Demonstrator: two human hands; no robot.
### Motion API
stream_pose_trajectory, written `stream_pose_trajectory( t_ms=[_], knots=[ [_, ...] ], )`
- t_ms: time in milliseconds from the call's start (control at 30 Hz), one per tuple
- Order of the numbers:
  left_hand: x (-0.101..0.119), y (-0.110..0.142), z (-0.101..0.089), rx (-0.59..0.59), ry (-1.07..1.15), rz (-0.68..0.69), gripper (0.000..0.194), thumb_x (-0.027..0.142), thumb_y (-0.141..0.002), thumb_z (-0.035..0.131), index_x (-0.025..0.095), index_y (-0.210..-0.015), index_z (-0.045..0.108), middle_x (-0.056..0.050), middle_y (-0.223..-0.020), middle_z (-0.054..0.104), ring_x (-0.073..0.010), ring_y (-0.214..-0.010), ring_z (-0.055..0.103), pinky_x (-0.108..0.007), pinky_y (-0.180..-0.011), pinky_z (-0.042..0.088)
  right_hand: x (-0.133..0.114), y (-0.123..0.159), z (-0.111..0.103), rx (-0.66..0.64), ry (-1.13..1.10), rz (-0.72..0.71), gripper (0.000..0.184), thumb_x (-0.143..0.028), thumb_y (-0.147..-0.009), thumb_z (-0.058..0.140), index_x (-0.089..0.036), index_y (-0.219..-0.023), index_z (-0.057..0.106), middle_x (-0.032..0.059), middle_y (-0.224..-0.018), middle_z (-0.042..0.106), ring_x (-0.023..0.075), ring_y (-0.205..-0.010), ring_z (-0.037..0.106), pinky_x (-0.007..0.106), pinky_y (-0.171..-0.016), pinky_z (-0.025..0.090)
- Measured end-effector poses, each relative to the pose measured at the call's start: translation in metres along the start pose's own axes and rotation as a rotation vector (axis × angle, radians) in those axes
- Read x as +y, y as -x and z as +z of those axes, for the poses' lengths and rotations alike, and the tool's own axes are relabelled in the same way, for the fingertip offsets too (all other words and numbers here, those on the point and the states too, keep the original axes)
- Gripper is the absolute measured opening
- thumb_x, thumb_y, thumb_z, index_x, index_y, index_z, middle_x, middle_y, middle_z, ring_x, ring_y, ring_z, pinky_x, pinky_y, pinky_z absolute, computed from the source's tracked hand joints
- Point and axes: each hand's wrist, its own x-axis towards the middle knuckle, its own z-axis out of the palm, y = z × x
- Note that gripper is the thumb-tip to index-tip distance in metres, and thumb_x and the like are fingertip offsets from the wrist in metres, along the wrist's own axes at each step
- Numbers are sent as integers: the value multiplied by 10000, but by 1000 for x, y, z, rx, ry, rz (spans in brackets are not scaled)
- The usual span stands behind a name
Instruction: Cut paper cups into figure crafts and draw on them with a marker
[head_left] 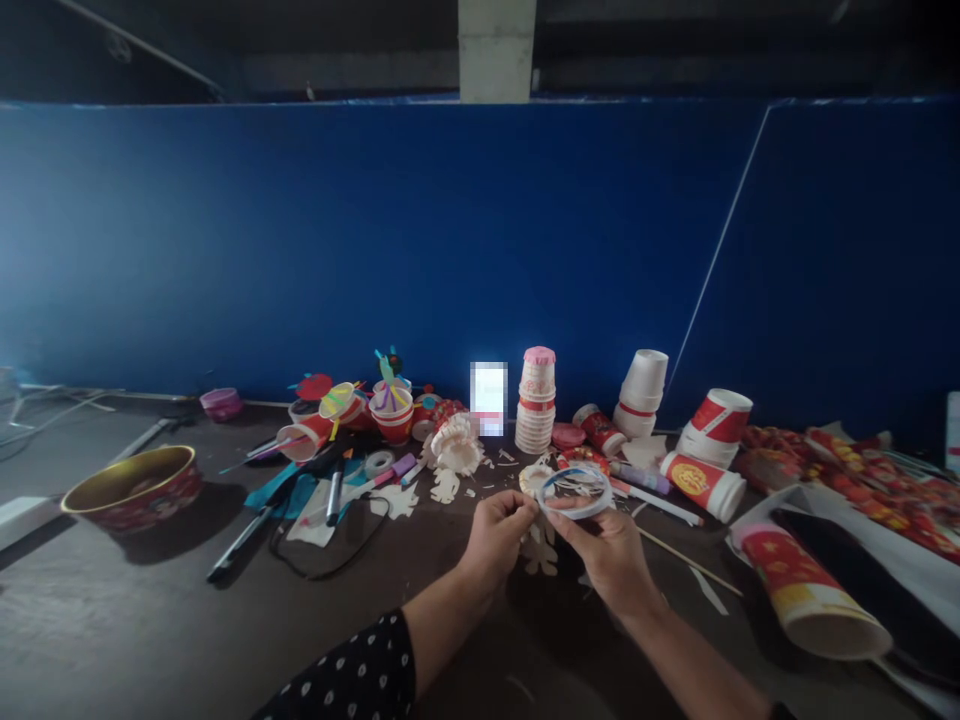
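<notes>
My right hand [611,560] grips a roll of clear tape [576,510] by its lower edge, the ring tilted so its open middle faces up toward me. Against the left side of the roll, my left hand [495,540] is closed in a pinch. Whatever lies between its thumb and finger is too small to make out. Below and between the hands shows a white paper cut-out [541,552], partly covered by them. Just behind the fingers is another pale cut piece [534,478].
Stacked paper cups [535,400] stand behind my hands, with more cups [705,485] to the right. Markers [335,490], paper scraps [445,486] and decorated cups [391,415] lie left. A gold-rimmed bowl [135,500] is far left; a tipped red cup [814,595] lies near right.
</notes>
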Motion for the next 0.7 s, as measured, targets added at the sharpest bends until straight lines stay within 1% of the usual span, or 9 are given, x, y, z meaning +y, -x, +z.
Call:
stream_pose_trajectory(
  t_ms=[200,333,533,633,700],
  knots=[
    [2,2,4,-6,120,-53,220,300,-567,653,117,-576,532,15,-438,514,-63,-363,428,-180,-387,296,-3,1,1,16,-76,8,112,-291,-677,657,-199,-728,695,37,-751,700,224,-788,625,357,-765,472],
    [8,6,8,6,194,-126,190,273,-548,639,120,-563,528,19,-416,506,-61,-343,406,-188,-380,291,-2,1,2,19,-130,27,109,-283,-667,667,-200,-730,696,37,-762,704,225,-779,629,370,-767,473],
    [12,9,14,20,273,-179,162,229,-503,640,105,-563,555,3,-451,534,-77,-389,450,-205,-421,332,-1,1,2,17,-176,37,110,-268,-647,685,-203,-736,700,32,-788,706,233,-824,623,389,-823,445],
    [13,9,15,33,272,-208,144,222,-505,618,102,-562,561,3,-443,529,-79,-380,446,-211,-419,333,2,1,2,36,-211,71,118,-257,-634,698,-201,-737,700,31,-777,705,232,-818,622,387,-825,439],
    [13,9,16,47,278,-232,136,224,-505,615,109,-543,552,12,-432,515,-76,-376,442,-208,-418,330,6,1,4,48,-301,118,129,-254,-635,699,-198,-751,696,29,-783,703,226,-808,622,385,-815,442]
  ],
)
